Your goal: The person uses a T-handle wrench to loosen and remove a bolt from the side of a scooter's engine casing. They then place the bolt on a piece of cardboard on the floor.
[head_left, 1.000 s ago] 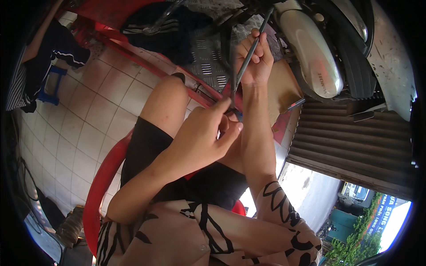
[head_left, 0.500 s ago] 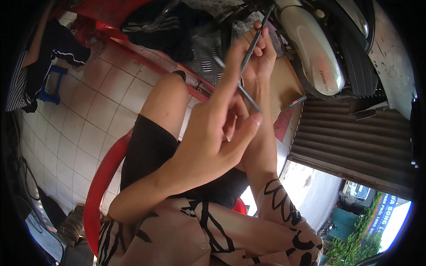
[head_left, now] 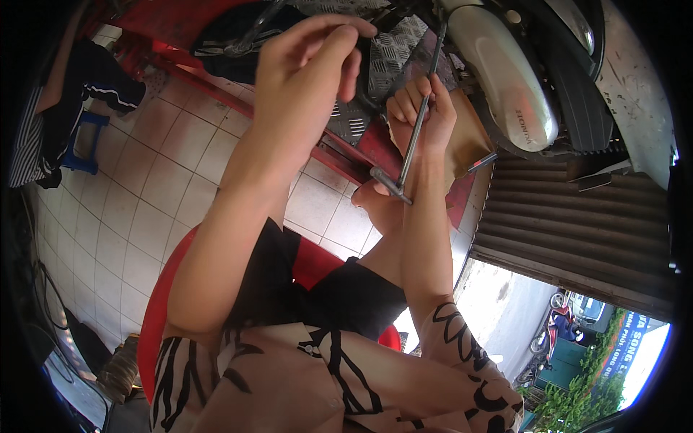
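The right hand [head_left: 422, 115] is grasping the long shaft of a T-handled metal tool [head_left: 412, 150], with the fingers wrapping around it partway along. The tool is slanting through that hand: its crossbar [head_left: 390, 185] is sticking out below, near the forearm, while its far end is reaching above, close to a silver cover [head_left: 505, 79] on a motorcycle. Whether that end is touching anything, the view is not showing clearly. The grip on the shaft is probably serving to steady and guide it, leaving the crossbar free.

The left hand [head_left: 310, 68] is hanging raised to the left of the right one, apart from the tool, its fingers loosely bending. Its palm is facing away, so I cannot tell whether it is holding anything small.

Between the two hands, a ridged metal plate [head_left: 390, 50] is showing. Just right of the right hand, tan cardboard [head_left: 469, 137] is lying, perhaps serving to keep small things together, with a dark stick-like item [head_left: 482, 162] resting at its edge.
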Demonstrator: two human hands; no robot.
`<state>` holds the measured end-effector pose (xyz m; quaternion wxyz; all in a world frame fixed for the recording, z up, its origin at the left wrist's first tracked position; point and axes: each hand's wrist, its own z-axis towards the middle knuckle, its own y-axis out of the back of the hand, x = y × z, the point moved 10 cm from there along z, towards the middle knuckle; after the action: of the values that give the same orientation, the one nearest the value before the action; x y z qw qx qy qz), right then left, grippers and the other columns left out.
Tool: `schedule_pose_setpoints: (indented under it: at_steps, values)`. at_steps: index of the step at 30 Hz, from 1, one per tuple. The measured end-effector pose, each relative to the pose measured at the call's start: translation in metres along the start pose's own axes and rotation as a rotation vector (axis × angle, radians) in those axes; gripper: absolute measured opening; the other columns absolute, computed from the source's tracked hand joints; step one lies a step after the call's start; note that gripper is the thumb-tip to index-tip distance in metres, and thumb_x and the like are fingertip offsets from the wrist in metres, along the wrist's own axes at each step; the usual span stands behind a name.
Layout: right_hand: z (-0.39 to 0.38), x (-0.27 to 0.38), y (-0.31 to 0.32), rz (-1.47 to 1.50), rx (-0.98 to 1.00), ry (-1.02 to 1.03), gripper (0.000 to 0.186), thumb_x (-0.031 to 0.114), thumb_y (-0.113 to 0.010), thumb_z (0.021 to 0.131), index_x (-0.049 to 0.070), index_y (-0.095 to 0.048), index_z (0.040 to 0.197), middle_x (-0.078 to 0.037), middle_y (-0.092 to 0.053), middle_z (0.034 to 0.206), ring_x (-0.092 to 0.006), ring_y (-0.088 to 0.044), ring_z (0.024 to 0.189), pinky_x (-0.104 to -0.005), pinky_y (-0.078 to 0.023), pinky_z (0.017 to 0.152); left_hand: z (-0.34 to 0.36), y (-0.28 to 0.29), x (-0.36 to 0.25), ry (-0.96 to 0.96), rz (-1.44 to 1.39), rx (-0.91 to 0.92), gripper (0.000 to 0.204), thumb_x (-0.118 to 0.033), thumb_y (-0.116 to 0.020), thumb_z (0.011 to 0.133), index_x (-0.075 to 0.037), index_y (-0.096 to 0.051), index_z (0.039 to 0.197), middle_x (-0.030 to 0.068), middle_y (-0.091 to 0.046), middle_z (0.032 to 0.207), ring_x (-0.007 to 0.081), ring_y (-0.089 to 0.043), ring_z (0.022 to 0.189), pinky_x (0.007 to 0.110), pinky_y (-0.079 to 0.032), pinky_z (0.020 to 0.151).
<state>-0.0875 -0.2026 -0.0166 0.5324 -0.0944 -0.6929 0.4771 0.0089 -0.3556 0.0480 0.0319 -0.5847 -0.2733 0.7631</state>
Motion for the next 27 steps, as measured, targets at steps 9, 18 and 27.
schedule_pose_setpoints:
  at_steps: [9, 18, 27]
  values:
    - [-0.053, 0.010, 0.050, -0.168, -0.229, -0.071, 0.033, 0.028, -0.045, 0.097, 0.011, -0.044, 0.069, 0.006, -0.025, 0.050, -0.0059, -0.020, 0.042, -0.0242, -0.018, 0.043, 0.154, -0.099, 0.145, 0.356, -0.693, 0.165, 0.019, -0.016, -0.050, 0.093, -0.001, -0.056, 0.102, 0.0081, -0.063, 0.099, 0.0175, -0.059, 0.088, 0.031, -0.046, 0.082]
    - [-0.063, 0.006, 0.024, -0.108, -0.070, -0.205, 0.035, 0.028, -0.044, 0.098, 0.010, -0.043, 0.068, 0.006, -0.025, 0.050, -0.0043, -0.019, 0.040, -0.0230, -0.017, 0.038, 0.170, -0.090, 0.149, 0.366, -0.765, 0.127, 0.015, -0.013, -0.056, 0.087, 0.001, -0.055, 0.093, 0.0110, -0.059, 0.091, 0.0211, -0.058, 0.086, 0.032, -0.049, 0.082]
    - [-0.070, 0.035, 0.007, 0.046, 0.056, -0.147, 0.037, 0.027, -0.043, 0.098, 0.009, -0.045, 0.066, 0.006, -0.025, 0.050, -0.0048, -0.018, 0.040, -0.0223, -0.018, 0.040, 0.029, -0.135, 0.235, 0.513, -0.014, 0.628, 0.008, -0.006, -0.057, 0.089, -0.005, -0.058, 0.097, 0.0066, -0.063, 0.088, 0.0143, -0.060, 0.084, 0.028, -0.049, 0.081]
